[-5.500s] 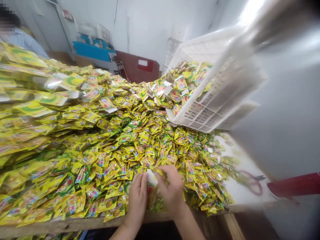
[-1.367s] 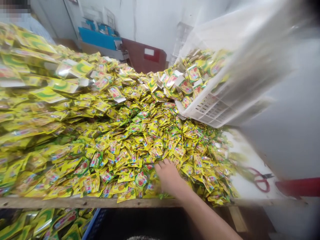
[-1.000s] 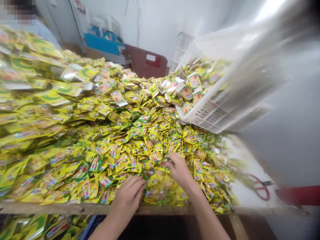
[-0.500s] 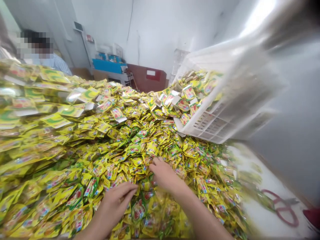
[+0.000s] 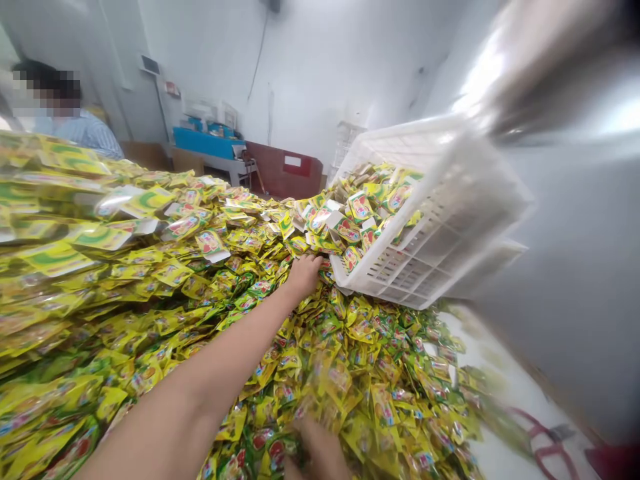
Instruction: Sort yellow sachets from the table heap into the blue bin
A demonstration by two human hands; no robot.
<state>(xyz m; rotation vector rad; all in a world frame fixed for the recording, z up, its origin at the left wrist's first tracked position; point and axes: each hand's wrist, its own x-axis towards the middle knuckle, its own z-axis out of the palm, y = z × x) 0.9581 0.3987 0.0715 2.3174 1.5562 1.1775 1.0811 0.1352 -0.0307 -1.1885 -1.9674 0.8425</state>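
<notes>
My left hand (image 5: 306,276) reaches far forward over a heap of small yellow and green sachets (image 5: 280,363). It touches the pile beside the near corner of a white plastic crate, close to small printed card boxes (image 5: 345,227). Its fingers bend downward, and their tips are hidden, so their grip does not show. My right hand (image 5: 320,447) is low at the bottom edge, among sachets with red fruit pictures (image 5: 276,453). Motion smears its fingers; whether it holds a sachet is unclear.
The white crate (image 5: 400,267) lies tilted, with boxes spilling from its mouth. More yellow boxes (image 5: 55,257) are heaped at left. Red-handled scissors (image 5: 543,443) rest on the white tabletop (image 5: 500,380) at right. Another person (image 5: 93,130) is behind the heap at far left.
My left hand has moved from the near sachets forward and right to the crate's corner. My right hand has drawn back toward the bottom edge. The view has shifted slightly.
</notes>
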